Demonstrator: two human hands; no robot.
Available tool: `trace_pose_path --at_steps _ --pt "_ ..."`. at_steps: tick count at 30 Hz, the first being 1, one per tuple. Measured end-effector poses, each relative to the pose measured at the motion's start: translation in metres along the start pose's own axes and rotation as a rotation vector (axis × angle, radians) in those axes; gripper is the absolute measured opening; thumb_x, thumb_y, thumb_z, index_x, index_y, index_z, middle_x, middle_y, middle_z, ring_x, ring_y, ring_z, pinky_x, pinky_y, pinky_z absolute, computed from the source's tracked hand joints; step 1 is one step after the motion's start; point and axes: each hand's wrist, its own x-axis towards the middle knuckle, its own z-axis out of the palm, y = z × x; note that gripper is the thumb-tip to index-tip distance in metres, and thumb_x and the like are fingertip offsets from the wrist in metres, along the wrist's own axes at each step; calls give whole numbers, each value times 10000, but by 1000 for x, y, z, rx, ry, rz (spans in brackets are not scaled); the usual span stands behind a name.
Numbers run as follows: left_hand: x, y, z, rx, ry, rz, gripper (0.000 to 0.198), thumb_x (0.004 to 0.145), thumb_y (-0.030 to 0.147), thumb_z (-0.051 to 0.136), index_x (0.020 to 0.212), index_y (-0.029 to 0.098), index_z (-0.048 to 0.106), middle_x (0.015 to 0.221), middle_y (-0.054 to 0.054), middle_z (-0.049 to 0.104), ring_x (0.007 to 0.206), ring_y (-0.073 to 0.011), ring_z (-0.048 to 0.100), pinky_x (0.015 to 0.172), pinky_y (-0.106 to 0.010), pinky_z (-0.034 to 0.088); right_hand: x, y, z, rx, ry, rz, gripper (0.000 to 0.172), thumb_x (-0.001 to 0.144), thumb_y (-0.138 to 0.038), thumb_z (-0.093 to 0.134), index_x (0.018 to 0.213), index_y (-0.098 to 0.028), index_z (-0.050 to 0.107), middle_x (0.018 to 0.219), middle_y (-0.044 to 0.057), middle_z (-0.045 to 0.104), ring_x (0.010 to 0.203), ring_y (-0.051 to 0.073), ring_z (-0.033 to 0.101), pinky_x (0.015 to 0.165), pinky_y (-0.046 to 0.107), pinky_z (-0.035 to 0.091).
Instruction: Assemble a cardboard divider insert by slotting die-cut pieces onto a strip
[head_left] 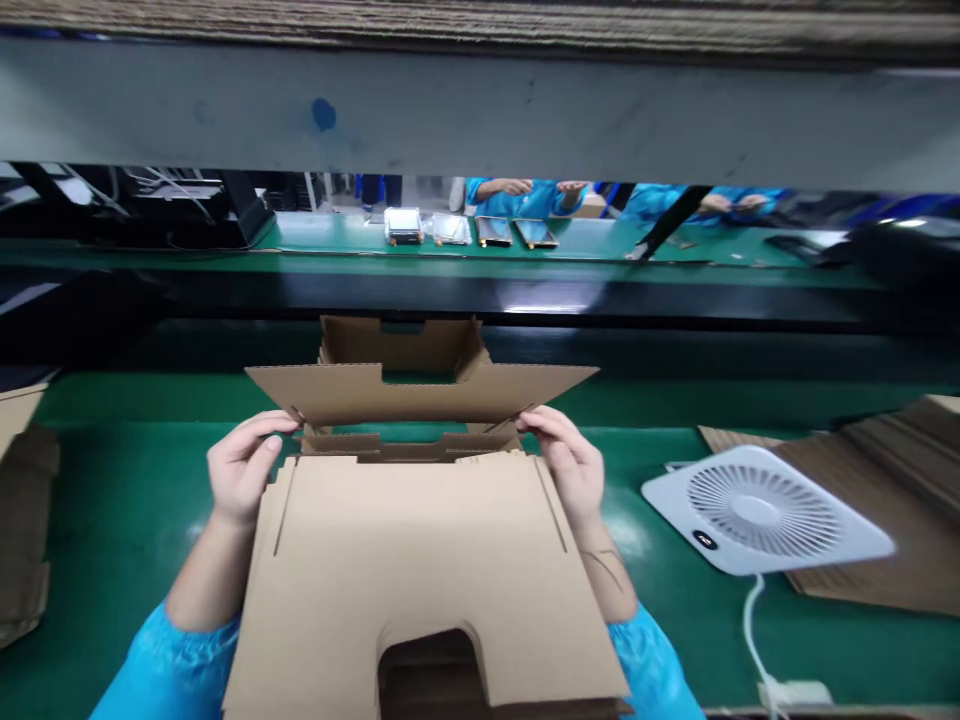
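A folded brown cardboard piece (420, 393) stands with its wide flap raised across the middle of the view. My left hand (244, 462) pinches its left corner between thumb and fingers. At the opposite corner, my right hand (568, 462) is closed on the same cardboard, its fingertips partly hidden behind the edge. Just in front lies a stack of flat cardboard sheets (427, 540), with slits near both sides and a rounded cutout at the near edge. Behind the raised flap there is another folded cardboard part (405, 345) with a notch in its top.
A white square fan (757, 510) with a cable leans on flat cardboard (840, 480) at right. More cardboard (26, 530) lies at far left on the green table (142, 500). Beyond a grey shelf beam (480, 120), co-workers' hands (517, 187) and several small screen devices (495, 231) show.
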Motion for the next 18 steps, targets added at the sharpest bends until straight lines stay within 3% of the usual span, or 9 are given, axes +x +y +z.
trace_pose_path --at_steps 5,10,13,16,18 --pt "-1 3 5 39 21 -77 187 953 296 723 829 207 830 883 -69 808 833 -222 750 806 -337 609 2 0 2 18 11 74 402 1017 -603 685 990 -246 869 1119 122 793 1048 290 735 888 419 611" --pt "3 -6 6 17 25 -44 150 913 316 787 825 199 814 882 -73 782 876 -216 733 794 -307 588 3 1 1 8 31 66 431 1010 -625 686 908 -243 859 1038 117 786 1014 283 737 873 417 607" --pt "4 -14 5 -28 73 -148 189 824 352 881 858 191 789 879 -65 772 821 -199 724 763 -288 591 3 4 3 20 93 105 389 995 -592 720 883 -239 842 1006 102 786 909 241 734 809 381 607" --pt "6 -18 4 -57 88 -279 300 752 392 942 891 185 775 862 -60 769 753 -186 707 719 -279 590 4 8 6 8 175 235 353 890 -580 835 939 -230 829 943 92 793 797 216 734 767 370 626" --pt "8 -18 2 -49 43 -292 310 755 421 941 850 180 771 825 -60 752 739 -186 690 718 -285 586 5 11 7 -4 194 330 403 786 -583 909 937 -220 819 902 94 790 772 225 738 730 368 635"
